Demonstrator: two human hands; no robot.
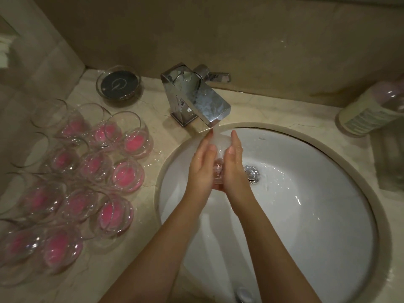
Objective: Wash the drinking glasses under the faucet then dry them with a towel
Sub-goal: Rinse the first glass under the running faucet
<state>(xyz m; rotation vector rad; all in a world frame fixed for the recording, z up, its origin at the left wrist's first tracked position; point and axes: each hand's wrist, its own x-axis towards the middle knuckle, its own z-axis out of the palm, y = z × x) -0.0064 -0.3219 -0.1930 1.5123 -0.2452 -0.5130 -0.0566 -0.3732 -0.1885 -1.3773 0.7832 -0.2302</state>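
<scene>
Clear glass is filling most of the counter (pixel 157 110) to the left of the sink (pixel 317 215): about twelve drinking glasses (pixel 87 171) with pink bases are standing close together in rough rows, though the ones at the far left are blurring into each other and the count is not certain. One more glass (pixel 219 169) is sitting between the two hands over the basin, under the water running from the single chrome faucet (pixel 196 99). The left hand (pixel 202 169) is pressing against its left side and the right hand (pixel 234 165) against its right, both with fingers nearly straight and pointing toward the spout. One drain (pixel 251 173) is showing just right of the hands. One round dish (pixel 119 84) with a dark disc is standing behind the glasses, and one bottle (pixel 369 110) is lying at the right edge.
</scene>
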